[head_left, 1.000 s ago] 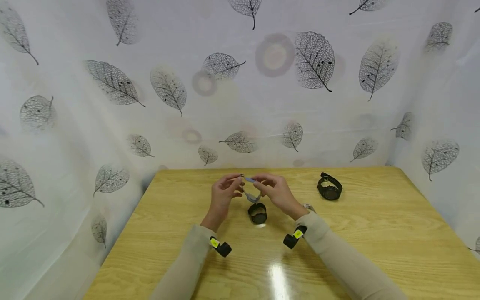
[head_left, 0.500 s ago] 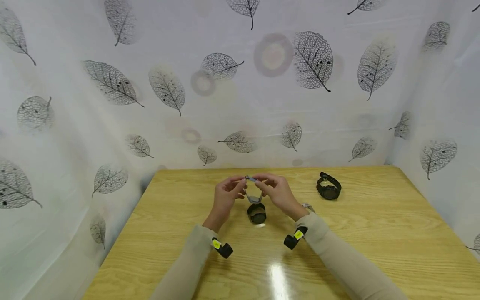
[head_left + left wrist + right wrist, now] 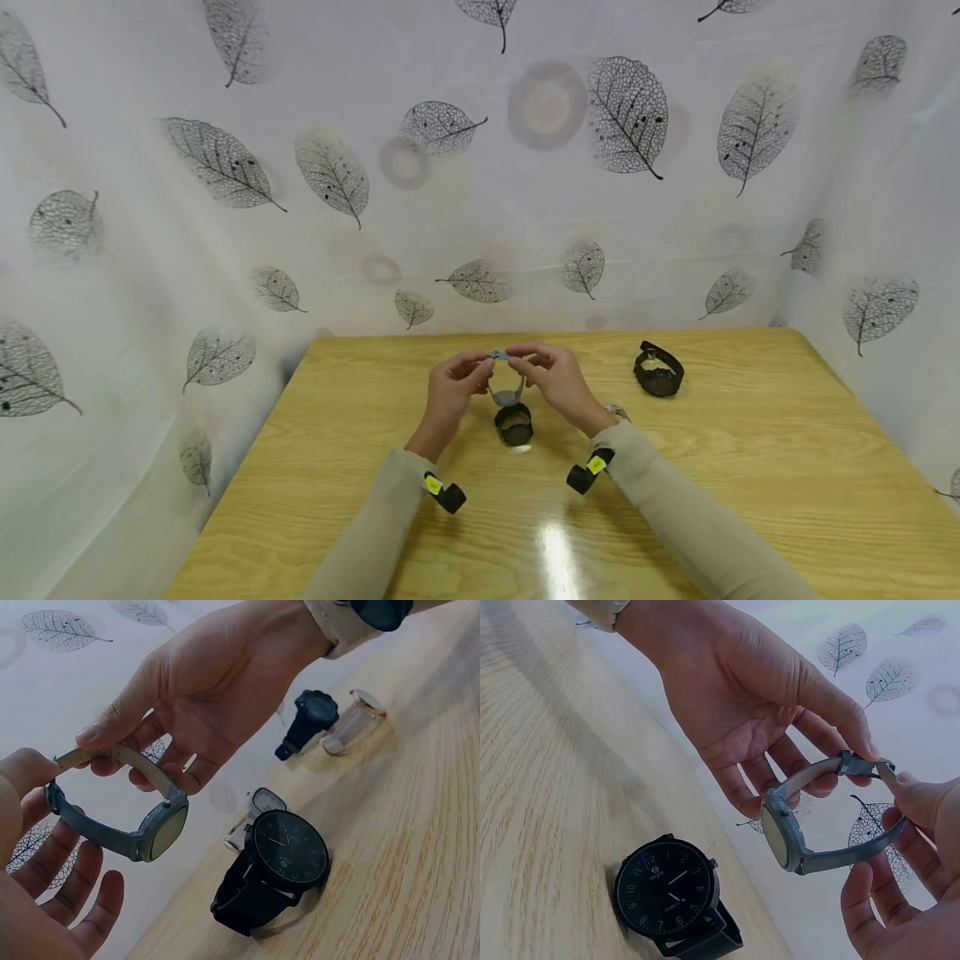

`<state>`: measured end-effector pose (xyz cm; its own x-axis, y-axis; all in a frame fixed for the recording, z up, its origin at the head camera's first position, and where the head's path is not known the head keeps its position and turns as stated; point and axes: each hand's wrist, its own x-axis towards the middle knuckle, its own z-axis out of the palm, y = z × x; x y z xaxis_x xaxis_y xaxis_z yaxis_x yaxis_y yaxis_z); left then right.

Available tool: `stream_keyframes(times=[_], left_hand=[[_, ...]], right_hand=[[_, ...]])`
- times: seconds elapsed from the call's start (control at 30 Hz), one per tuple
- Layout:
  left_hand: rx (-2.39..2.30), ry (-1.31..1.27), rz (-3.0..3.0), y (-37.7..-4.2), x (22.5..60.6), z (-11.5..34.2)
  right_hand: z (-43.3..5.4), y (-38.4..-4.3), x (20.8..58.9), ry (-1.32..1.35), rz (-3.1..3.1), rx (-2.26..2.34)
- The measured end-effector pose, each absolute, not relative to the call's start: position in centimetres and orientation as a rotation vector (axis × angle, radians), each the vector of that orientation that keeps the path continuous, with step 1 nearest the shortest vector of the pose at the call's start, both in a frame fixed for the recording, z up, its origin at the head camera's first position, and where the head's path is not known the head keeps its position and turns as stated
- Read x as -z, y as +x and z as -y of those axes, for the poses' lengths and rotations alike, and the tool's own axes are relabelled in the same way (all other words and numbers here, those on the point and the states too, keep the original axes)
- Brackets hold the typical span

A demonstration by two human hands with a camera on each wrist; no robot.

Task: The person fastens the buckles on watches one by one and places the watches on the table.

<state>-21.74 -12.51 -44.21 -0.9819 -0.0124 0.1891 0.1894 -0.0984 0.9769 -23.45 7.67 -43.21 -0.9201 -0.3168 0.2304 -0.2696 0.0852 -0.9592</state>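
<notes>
A grey-blue wristwatch [image 3: 507, 398] hangs in a loop between both hands, above the table, its face lowest. My left hand [image 3: 450, 392] pinches the strap's buckle end with thumb and fingertips; the left wrist view shows the buckle [image 3: 54, 796] there. On the other strap end, my right hand [image 3: 557, 382] pinches with thumb and index finger, the other fingers loosely bent. Both strap ends meet at the fingertips, and the exact overlap is partly hidden by the thumbs. Just under the held watch, a black wristwatch [image 3: 514, 427] stands on the table, its dial [image 3: 667, 889] showing white numerals.
To the right on the wooden table [image 3: 750, 467] sits another black wristwatch [image 3: 660, 380]. A light watch [image 3: 618, 412] is partly hidden by the right wrist. The left wrist view shows a pale-strapped watch [image 3: 360, 720] and a small white one [image 3: 262, 802]. A leaf-patterned curtain [image 3: 480, 208] hangs behind.
My left hand has moved slightly right, bringing the buckle end up to the other strap end, so the loop has closed. The watches on the table have stayed put.
</notes>
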Motion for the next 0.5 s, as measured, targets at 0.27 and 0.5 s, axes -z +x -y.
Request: stream_keyframes(times=[0.27, 0.5], left_hand=[[2.226, -0.232, 2.037, -21.67, 44.49, 12.65], [2.244, -0.218, 2.023, -21.68, 44.80, 12.79]], right_hand=[[-7.71, -23.55, 43.84, -0.686, -2.295, 2.017], [-7.72, -23.67, 44.28, -0.695, -2.320, 2.003]])
